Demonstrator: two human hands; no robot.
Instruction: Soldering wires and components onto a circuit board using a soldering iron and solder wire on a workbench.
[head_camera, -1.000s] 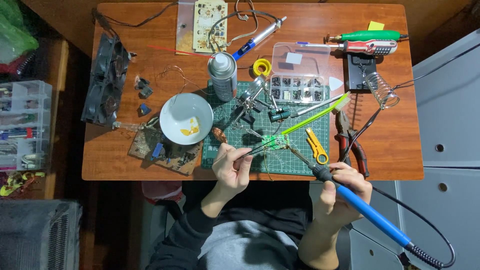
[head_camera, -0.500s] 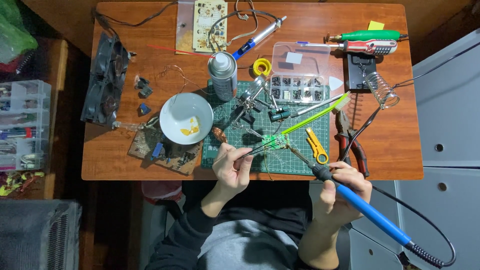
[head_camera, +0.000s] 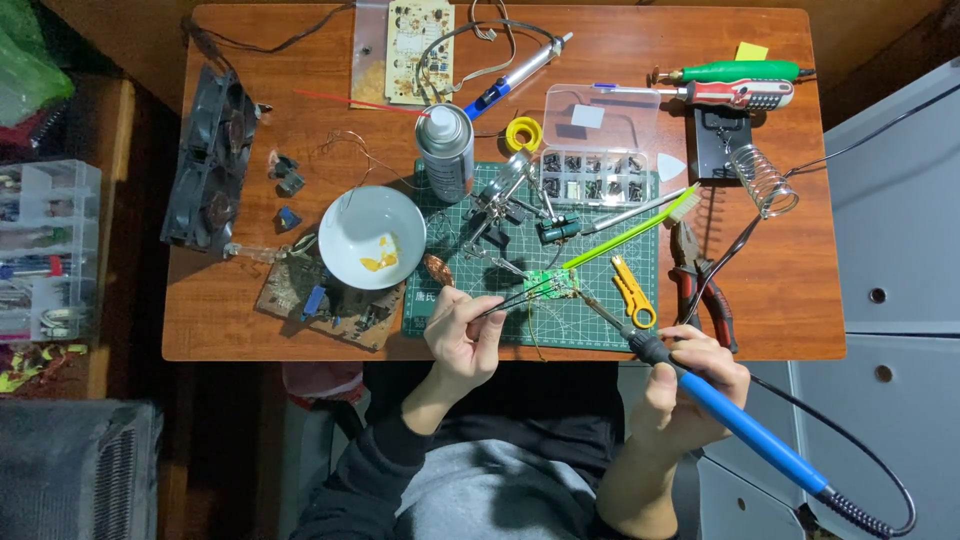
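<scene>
Left hand (head_camera: 462, 338) pinches tweezers (head_camera: 510, 301), right hand (head_camera: 690, 375) grips the blue soldering iron (head_camera: 730, 415); both tips meet at the small green circuit board (head_camera: 548, 283) on the cutting mat (head_camera: 450, 215) near the worktop's (head_camera: 800, 300) front edge. Nothing has shifted over the last second, so the joint appears in progress. A grey spray can (head_camera: 445, 150) stands at the mat's back-left corner, a clear compartment box (head_camera: 598, 145) at its back-right.
</scene>
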